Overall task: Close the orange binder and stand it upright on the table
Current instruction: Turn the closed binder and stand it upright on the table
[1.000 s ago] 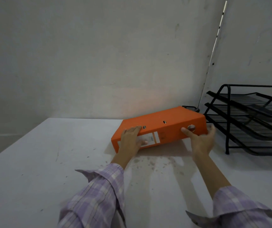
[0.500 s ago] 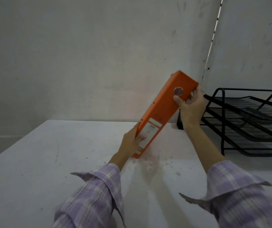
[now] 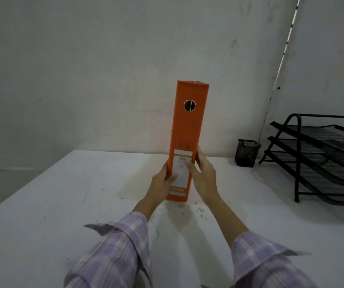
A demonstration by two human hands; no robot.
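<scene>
Standing upright now, tipped up from flat a second ago: orange binder [image 3: 187,140], closed, base on bench [image 3: 42,204]. Lower spine is clasped by left hand [image 3: 163,179] and right hand [image 3: 203,175]. Release alone is judged outstanding.

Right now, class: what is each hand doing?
Left hand: closed on the lower left side of the upright orange binder.
Right hand: closed on the binder's lower right side, thumb across the spine label.
</scene>
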